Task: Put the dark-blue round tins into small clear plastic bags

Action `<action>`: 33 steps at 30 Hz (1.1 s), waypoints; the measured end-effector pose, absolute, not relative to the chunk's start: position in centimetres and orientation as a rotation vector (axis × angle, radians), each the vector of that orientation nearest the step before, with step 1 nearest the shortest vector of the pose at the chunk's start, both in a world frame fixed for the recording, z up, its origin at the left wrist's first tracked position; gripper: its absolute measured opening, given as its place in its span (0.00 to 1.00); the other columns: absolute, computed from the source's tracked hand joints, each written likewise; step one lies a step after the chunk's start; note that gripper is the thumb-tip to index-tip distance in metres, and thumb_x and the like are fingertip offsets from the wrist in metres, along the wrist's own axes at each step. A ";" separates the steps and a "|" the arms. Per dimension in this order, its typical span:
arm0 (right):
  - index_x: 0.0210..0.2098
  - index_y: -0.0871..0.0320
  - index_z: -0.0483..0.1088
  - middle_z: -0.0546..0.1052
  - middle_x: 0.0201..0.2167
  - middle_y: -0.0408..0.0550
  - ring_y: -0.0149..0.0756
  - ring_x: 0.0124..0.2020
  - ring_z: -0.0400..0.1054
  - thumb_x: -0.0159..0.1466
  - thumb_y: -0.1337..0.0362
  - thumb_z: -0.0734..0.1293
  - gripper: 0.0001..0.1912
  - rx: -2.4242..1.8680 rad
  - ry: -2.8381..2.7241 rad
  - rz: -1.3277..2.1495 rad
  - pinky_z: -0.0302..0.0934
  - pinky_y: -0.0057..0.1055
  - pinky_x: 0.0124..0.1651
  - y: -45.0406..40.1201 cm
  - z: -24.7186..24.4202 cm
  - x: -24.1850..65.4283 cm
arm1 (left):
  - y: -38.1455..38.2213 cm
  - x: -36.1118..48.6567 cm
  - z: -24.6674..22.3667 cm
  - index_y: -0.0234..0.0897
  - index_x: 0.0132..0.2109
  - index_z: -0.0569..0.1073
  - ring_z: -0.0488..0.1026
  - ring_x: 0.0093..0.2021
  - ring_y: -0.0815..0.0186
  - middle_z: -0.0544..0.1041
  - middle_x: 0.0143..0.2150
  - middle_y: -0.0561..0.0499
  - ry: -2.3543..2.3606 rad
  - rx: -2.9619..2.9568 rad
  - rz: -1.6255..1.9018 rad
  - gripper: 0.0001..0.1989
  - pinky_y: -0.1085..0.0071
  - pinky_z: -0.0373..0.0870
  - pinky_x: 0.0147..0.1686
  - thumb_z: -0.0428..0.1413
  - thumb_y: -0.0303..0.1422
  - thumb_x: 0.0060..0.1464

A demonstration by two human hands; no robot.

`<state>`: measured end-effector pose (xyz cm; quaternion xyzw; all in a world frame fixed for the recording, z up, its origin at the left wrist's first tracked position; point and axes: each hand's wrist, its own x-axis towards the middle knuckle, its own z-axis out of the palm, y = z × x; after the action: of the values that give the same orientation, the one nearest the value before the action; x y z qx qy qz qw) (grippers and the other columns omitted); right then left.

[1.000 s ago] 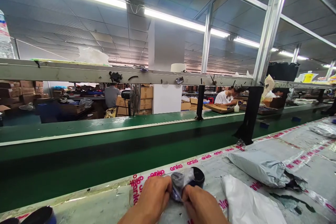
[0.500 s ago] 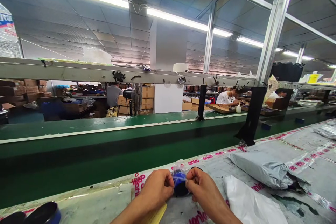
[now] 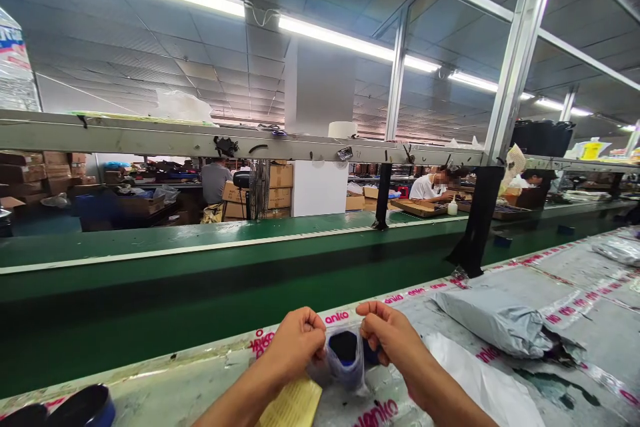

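Observation:
Between my hands is a clear plastic bag (image 3: 354,377) with a blue, round piece with a dark inside (image 3: 344,347) in it. The bag's mouth faces up and away from me. My left hand (image 3: 297,347) pinches the bag's left edge between thumb and fingers. On the other side, my right hand (image 3: 387,337) is closed in a pinch at the bag's right edge; the film there is hard to see. Another blue piece (image 3: 371,352) lies partly hidden behind my right fingers. Yellow printed paper (image 3: 295,403) lies under my left forearm.
Dark round pieces with blue sides (image 3: 87,407) stand at the lower left. A white sheet (image 3: 487,387) and a grey plastic packet (image 3: 495,320) lie to the right. Beyond the table edge runs a green conveyor (image 3: 200,307), with black-wrapped posts (image 3: 475,220). People sit farther back.
The bag has come down around the blue piece, whose dark inside now faces up. My hands have moved slightly apart and up, and more of the yellow paper shows.

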<state>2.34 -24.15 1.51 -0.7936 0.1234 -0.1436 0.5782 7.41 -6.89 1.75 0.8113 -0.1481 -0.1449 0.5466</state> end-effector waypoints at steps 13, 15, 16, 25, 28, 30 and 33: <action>0.46 0.50 0.73 0.78 0.47 0.47 0.45 0.46 0.72 0.67 0.61 0.63 0.10 -2.537 -0.173 -0.557 0.65 0.40 0.45 -23.8 1.2 -0.8 | -5.4 5.2 2.8 0.41 0.41 0.73 0.73 0.36 0.63 0.77 0.33 0.54 -0.579 2.208 0.130 0.08 0.68 0.63 0.38 0.49 0.28 0.60; 0.48 0.50 0.74 0.78 0.47 0.47 0.48 0.47 0.72 0.62 0.65 0.69 0.14 -2.749 -0.391 -0.537 0.69 0.43 0.45 -23.2 1.0 -0.9 | -5.2 5.0 2.9 0.42 0.44 0.73 0.74 0.49 0.61 0.77 0.49 0.50 -0.665 2.189 0.111 0.08 0.66 0.66 0.48 0.51 0.31 0.60; 0.46 0.51 0.75 0.79 0.46 0.48 0.50 0.46 0.73 0.60 0.69 0.70 0.15 -2.839 -0.438 -0.536 0.70 0.45 0.44 -22.9 0.9 -0.8 | -5.1 5.0 2.9 0.43 0.47 0.73 0.71 0.56 0.60 0.73 0.58 0.49 -0.707 2.190 0.078 0.10 0.64 0.64 0.54 0.51 0.31 0.60; 0.32 0.52 0.71 0.77 0.49 0.45 0.42 0.49 0.74 0.55 0.80 0.67 0.15 -2.800 -0.368 -0.639 0.71 0.32 0.40 -23.3 1.3 -1.5 | -3.9 6.0 1.3 0.40 0.39 0.76 0.64 0.63 0.49 0.70 0.62 0.44 -0.988 2.319 0.133 0.11 0.50 0.58 0.62 0.57 0.21 0.48; 0.33 0.52 0.70 0.77 0.50 0.47 0.42 0.51 0.73 0.61 0.75 0.65 0.10 -2.717 -0.290 -0.671 0.70 0.35 0.44 -24.1 1.9 -2.0 | -3.9 6.5 1.8 0.40 0.32 0.73 0.73 0.52 0.59 0.77 0.51 0.51 -0.931 2.232 0.115 0.07 0.63 0.66 0.52 0.57 0.22 0.48; 0.40 0.52 0.71 0.74 0.55 0.50 0.44 0.55 0.70 0.63 0.70 0.65 0.09 -2.682 -0.254 -0.632 0.69 0.39 0.50 -24.1 2.4 -2.1 | -4.0 6.5 2.3 0.40 0.31 0.72 0.74 0.47 0.64 0.78 0.46 0.56 -0.906 2.173 0.074 0.07 0.70 0.67 0.48 0.59 0.23 0.46; 0.57 0.52 0.69 0.66 0.66 0.52 0.48 0.66 0.59 0.56 0.67 0.70 0.28 -2.689 -0.260 -0.432 0.62 0.45 0.61 -23.3 2.9 -1.7 | -4.1 6.0 3.0 0.41 0.30 0.71 0.75 0.44 0.66 0.79 0.41 0.57 -0.850 2.124 0.048 0.06 0.73 0.67 0.45 0.58 0.25 0.47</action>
<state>-1.68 -23.33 2.89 -0.9627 -0.0932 -0.1547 0.2013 5.98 -4.14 2.99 0.8450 -0.3383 0.0192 0.4138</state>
